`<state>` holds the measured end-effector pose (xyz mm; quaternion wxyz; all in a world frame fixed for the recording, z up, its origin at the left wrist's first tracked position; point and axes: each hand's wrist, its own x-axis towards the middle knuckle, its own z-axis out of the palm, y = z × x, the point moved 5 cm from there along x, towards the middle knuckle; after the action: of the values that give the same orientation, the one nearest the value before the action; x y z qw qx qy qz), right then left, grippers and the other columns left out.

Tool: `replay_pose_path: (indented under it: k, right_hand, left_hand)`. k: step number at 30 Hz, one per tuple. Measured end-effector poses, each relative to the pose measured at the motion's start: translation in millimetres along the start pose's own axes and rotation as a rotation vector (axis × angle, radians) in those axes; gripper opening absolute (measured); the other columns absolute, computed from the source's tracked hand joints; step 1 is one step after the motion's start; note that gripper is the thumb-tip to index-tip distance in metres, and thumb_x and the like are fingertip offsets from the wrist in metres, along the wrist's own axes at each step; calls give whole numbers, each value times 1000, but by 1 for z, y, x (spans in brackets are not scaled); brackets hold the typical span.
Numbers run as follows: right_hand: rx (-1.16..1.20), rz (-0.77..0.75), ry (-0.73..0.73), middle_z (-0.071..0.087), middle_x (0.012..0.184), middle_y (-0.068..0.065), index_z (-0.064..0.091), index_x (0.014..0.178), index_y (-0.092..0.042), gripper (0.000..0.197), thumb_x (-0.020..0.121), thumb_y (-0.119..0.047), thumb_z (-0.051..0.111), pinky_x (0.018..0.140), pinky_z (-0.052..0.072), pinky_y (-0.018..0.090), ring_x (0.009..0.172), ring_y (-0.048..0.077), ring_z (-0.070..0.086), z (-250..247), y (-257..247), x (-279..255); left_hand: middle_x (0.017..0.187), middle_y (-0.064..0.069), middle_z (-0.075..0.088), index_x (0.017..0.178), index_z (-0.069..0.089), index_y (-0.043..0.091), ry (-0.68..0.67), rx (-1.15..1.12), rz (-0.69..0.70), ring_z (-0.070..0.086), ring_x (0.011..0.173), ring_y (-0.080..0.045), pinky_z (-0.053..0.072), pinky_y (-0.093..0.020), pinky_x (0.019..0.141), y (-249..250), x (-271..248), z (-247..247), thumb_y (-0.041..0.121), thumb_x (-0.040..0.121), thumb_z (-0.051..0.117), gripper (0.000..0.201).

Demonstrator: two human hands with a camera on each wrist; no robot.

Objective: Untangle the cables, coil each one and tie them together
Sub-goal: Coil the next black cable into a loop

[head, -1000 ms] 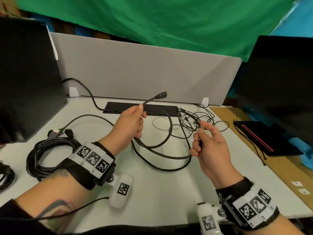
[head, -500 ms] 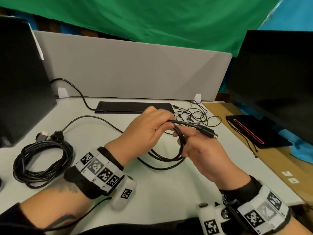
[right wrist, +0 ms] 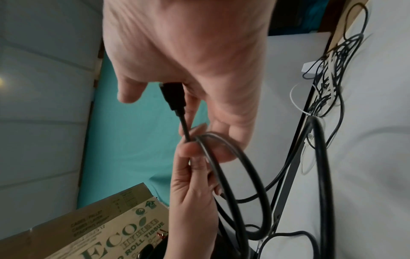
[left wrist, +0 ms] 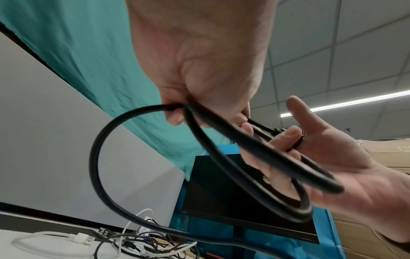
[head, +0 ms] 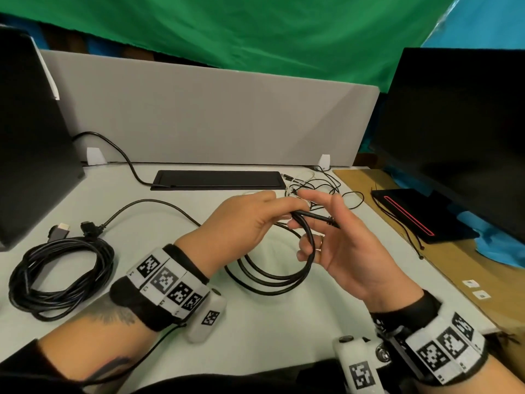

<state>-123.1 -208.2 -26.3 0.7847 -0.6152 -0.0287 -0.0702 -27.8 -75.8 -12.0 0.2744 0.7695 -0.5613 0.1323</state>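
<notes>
My left hand (head: 250, 220) pinches the gathered loops of a black cable (head: 284, 277) between thumb and fingertips, a little above the white table (head: 255, 322). The loops hang down and brush the table. The cable's plug (right wrist: 173, 94) lies in the crook by the thumb of my right hand (head: 341, 245), whose fingers are spread. The loops cross its lower fingers. The left wrist view shows the left hand (left wrist: 199, 61) pinching the cable (left wrist: 97, 166) in front of the open right hand (left wrist: 332, 157). A tangle of thin black and white cables (head: 321, 186) lies behind the hands.
A coiled thick black cable (head: 59, 277) lies at the left. Another black cable (head: 147, 203) snakes across the table. Dark monitors stand at the left (head: 28, 137) and right (head: 460, 137), with a grey partition (head: 213, 118) behind. A black pad with a red stripe (head: 417, 220) lies at the right.
The hands were apart, came together and gathered the black cable into loops. Since half a second ago the right hand's fingers have spread off the cable, while the left hand keeps its pinch.
</notes>
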Motion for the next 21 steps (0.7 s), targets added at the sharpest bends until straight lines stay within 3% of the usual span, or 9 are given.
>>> replay_pose_path:
  k: [3, 7, 9, 11, 12, 15, 17, 19, 21]
  right_hand:
    - [160, 53, -103, 60, 128, 27, 56, 139, -14, 84, 79, -71, 63, 85, 48, 46, 85, 29, 58, 1, 0, -1]
    - [322, 178, -211, 52, 139, 31, 49, 146, -12, 87, 82, -70, 57, 102, 41, 52, 103, 35, 61, -3, -3, -3]
    - [259, 235, -190, 64, 115, 21, 57, 139, -11, 71, 86, -58, 58, 94, 46, 47, 88, 29, 60, -3, -1, -2]
    - [33, 245, -148, 46, 78, 9, 70, 117, -13, 38, 91, -40, 61, 78, 48, 37, 68, 18, 45, -1, 6, -2]
    - [-53, 241, -125, 33, 73, 6, 72, 108, -14, 27, 93, -34, 63, 71, 46, 33, 62, 15, 36, 1, 9, -1]
    - [-109, 252, 47, 23, 66, 1, 69, 100, -6, 33, 88, -36, 66, 58, 40, 27, 53, 11, 24, -5, 18, 2]
    - [-30, 287, 182, 24, 63, 0, 63, 93, -6, 30, 88, -36, 64, 52, 38, 25, 49, 10, 23, -15, 27, 4]
    - [15, 334, 285, 28, 61, -1, 60, 91, -7, 25, 95, -32, 61, 48, 37, 23, 48, 10, 25, -26, 40, 5]
    - [-32, 372, 352, 34, 59, -1, 60, 92, -6, 24, 99, -29, 58, 48, 41, 24, 49, 10, 30, -33, 52, 5]
  left_hand:
    - [82, 7, 46, 133, 45, 53, 25, 12, -5, 51, 73, -16, 49, -38, 66, -6, 0, -5, 44, 99, 26, 40]
    - [78, 6, 40, 135, 51, 52, 74, 1, 28, 45, 68, -13, 46, -35, 61, -11, 0, -10, 37, 101, 31, 42]
    - [78, 6, 37, 135, 47, 57, 63, 36, 73, 43, 67, -9, 45, -27, 60, -6, 0, -8, 38, 102, 34, 41]
    - [79, 8, 36, 134, 53, 53, 46, 52, 93, 43, 67, -9, 46, -28, 61, 1, 0, 1, 38, 102, 40, 37]
    - [81, 10, 37, 134, 57, 48, 43, 21, 84, 42, 68, -8, 46, -29, 62, 2, 0, 5, 40, 101, 42, 37]
    - [91, 14, 50, 133, 60, 35, 39, -133, -37, 51, 80, -6, 49, -30, 75, -7, 2, 15, 43, 99, 49, 37]
    - [95, 8, 63, 122, 65, 32, 17, -179, -203, 59, 86, -10, 50, -34, 81, -24, 0, 20, 41, 96, 61, 28]
    - [82, 8, 65, 100, 68, 32, -35, -215, -392, 60, 75, -8, 49, -30, 73, -41, -4, 27, 45, 88, 71, 18]
    - [70, 8, 61, 80, 65, 27, -120, -170, -518, 56, 65, -10, 44, -28, 62, -53, -10, 36, 52, 83, 73, 26]
